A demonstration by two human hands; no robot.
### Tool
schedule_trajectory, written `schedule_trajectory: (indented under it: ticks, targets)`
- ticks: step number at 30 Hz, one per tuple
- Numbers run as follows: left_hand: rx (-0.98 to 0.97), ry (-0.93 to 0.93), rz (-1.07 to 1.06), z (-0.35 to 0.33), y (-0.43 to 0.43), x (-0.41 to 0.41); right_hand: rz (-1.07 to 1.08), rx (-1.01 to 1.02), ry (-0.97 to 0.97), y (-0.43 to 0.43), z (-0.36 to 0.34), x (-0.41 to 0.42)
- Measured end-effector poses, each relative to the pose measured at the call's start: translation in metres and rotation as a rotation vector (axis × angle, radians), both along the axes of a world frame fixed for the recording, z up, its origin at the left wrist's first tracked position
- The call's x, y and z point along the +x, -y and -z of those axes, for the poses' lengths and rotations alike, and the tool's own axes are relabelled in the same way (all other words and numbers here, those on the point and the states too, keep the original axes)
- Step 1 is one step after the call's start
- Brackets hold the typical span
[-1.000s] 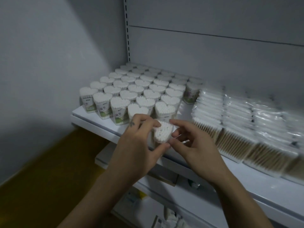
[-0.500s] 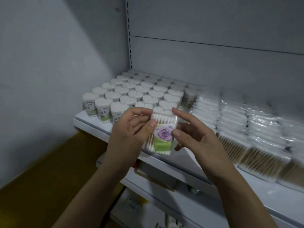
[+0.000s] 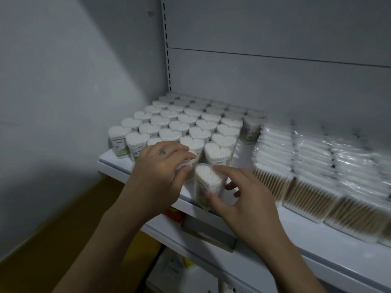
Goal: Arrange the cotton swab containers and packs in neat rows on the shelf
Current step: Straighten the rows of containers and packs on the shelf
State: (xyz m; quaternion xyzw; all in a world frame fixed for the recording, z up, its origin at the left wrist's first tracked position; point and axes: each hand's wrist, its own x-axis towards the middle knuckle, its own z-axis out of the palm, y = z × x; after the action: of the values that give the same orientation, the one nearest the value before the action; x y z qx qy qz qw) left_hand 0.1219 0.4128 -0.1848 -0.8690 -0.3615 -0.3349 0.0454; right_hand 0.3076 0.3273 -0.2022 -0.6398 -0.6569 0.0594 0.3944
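Swab container (image 3: pixel 208 180), lately mid-air, now upright on shelf (image 3: pixel 296 235), in pinch of right hand (image 3: pixel 251 206) fingers (image 3: pixel 228 171).

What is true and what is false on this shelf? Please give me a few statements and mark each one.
1. Heart-shaped containers fill the left part of the shelf. True.
2. The right hand holds a flat bag of swabs. False: its fingers curl round a single container at the shelf's front edge.
3. Clear packs lie to the right of the heart-shaped containers. True.
4. The left hand hangs idle below the shelf. False: it grips a front-row container.
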Motion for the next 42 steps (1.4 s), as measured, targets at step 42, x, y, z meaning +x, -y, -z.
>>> schedule_trajectory:
  ticks: [42]
  targets:
    - [-0.067, -0.298, 0.369, -0.047, -0.015, 0.069, 0.514, 0.111, 0.193, 0.032, 0.005, 0.002]
